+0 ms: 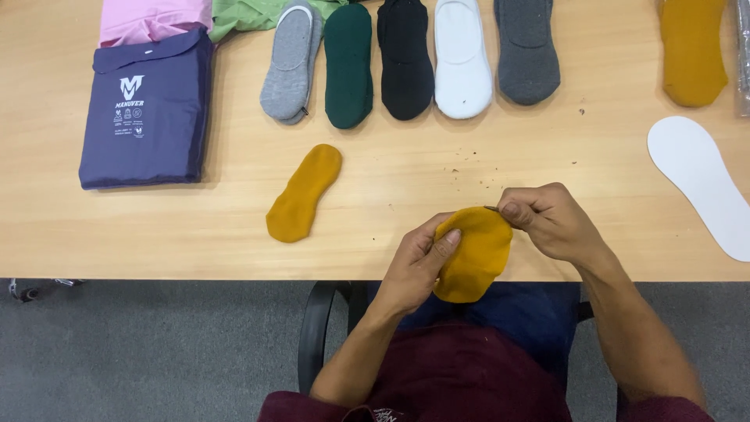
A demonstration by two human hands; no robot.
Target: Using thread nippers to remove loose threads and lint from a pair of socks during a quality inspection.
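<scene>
You are holding a mustard-yellow sock (473, 254) in both hands at the near edge of the surface (391, 195).

Your left hand (418, 262) is gripping the sock's left side with the thumb pressed on the fabric, while your right hand (551, 219) is pinching its upper right rim. A matching mustard sock (305, 192) is lying flat to the left, well apart. Grey, green, black, white and dark grey socks are lining the far side, beside a folded purple garment pack (147, 109).

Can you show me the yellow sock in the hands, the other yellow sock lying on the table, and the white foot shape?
Held yellow sock (473, 254), head view, middle of its body.
Lying yellow sock (303, 193), head view, its middle.
White foot shape (698, 173), head view, its wide middle.
</scene>
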